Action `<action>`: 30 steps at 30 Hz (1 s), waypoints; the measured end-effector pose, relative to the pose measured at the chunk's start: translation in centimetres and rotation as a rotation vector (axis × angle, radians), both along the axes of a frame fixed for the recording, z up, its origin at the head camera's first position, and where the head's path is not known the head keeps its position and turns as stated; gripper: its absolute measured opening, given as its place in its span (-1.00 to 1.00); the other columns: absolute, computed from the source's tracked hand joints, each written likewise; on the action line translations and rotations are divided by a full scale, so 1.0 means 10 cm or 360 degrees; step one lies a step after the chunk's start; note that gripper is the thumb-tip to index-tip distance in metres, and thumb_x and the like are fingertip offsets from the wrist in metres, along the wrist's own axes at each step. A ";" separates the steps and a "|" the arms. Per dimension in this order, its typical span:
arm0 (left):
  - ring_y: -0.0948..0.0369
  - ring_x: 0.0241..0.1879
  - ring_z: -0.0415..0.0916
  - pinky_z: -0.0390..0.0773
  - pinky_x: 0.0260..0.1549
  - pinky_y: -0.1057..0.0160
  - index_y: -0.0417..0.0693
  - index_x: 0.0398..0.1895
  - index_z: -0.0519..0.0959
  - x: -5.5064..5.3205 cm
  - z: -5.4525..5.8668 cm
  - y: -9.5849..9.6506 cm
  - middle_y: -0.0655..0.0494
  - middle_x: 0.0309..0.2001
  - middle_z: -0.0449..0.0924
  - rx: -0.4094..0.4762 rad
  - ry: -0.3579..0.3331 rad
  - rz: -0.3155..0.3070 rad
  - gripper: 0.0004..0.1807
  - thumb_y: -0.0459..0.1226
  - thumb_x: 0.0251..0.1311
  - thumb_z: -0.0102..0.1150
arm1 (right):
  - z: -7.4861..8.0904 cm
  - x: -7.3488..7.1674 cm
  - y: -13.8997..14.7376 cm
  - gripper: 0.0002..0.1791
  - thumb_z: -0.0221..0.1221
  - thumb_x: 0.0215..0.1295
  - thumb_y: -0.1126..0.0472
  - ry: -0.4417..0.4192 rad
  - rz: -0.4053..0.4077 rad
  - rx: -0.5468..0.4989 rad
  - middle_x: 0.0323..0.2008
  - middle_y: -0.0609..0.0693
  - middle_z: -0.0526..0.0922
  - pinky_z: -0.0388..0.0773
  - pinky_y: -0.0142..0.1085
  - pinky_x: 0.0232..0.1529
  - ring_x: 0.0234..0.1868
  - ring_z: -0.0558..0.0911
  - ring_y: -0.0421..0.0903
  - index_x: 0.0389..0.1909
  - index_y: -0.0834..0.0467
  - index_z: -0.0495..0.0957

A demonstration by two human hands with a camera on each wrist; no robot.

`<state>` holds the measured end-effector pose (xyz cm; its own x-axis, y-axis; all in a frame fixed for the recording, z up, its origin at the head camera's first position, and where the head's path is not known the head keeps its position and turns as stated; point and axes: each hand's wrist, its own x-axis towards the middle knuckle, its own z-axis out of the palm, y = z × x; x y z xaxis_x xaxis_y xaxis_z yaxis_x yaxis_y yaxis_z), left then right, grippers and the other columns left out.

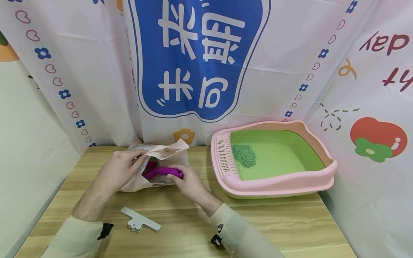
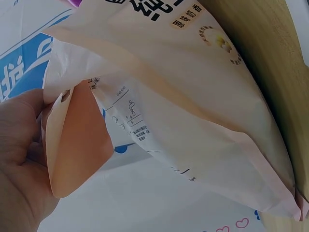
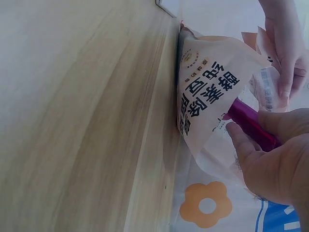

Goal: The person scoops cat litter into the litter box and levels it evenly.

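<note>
A pale printed bag of cat litter [image 1: 175,157] lies on its side on the table, its mouth open. My left hand [image 1: 120,168] pinches the rim of that mouth; in the left wrist view the hand [image 2: 21,154] grips a folded flap [image 2: 79,150]. The right hand [image 1: 190,181] holds a purple scoop [image 1: 167,172] by its handle. The scoop's head sits inside the bag's opening, with dark green litter beside it partly hidden. In the right wrist view, thumb and fingers close around the purple handle [image 3: 251,123].
A pink-rimmed green litter box [image 1: 280,184] stands at the right, with a small heap of green granules [image 1: 245,156] at its left inside. A grey-white clip [image 1: 141,219] lies on the table [image 1: 180,222] in front of the bag. A printed curtain [image 1: 274,82] hangs behind.
</note>
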<state>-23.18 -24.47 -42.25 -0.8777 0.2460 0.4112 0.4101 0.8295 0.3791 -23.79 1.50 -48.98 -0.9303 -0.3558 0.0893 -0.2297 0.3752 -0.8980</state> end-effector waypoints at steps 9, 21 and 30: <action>0.12 -0.40 0.65 0.57 -0.43 0.11 -0.09 0.22 0.89 -0.01 0.01 -0.06 -0.11 -0.16 0.94 0.0007 0.0051 0.0018 -0.77 -0.27 0.68 0.42 | 0.04 0.06 0.12 -0.62 0.43 0.69 0.16 0.0065 -0.0038 0.0015 -0.13 0.09 0.87 0.47 -0.50 -0.45 -0.47 0.50 -0.35 0.41 0.10 0.80; -0.44 0.23 0.84 0.80 0.19 -0.53 -0.15 0.32 0.85 -0.02 0.01 -0.13 -0.37 0.36 0.78 0.0084 0.0131 0.0029 -0.70 -0.34 0.64 0.44 | 0.16 0.16 0.25 -0.64 0.40 0.73 0.14 0.0066 -0.0057 -0.0052 -0.25 0.05 0.79 0.45 -0.49 -0.50 -0.49 0.48 -0.30 0.40 0.12 0.81; -0.24 -0.09 0.92 0.83 -0.10 -0.40 -0.09 0.29 0.87 -0.02 0.04 -0.17 -0.30 0.09 0.94 0.0091 0.0151 0.0052 -0.73 -0.30 0.67 0.42 | 0.24 0.25 0.37 -0.62 0.42 0.72 0.06 0.0064 -0.0124 -0.0011 -0.21 0.03 0.84 0.42 -0.48 -0.50 -0.46 0.48 -0.29 0.40 0.07 0.80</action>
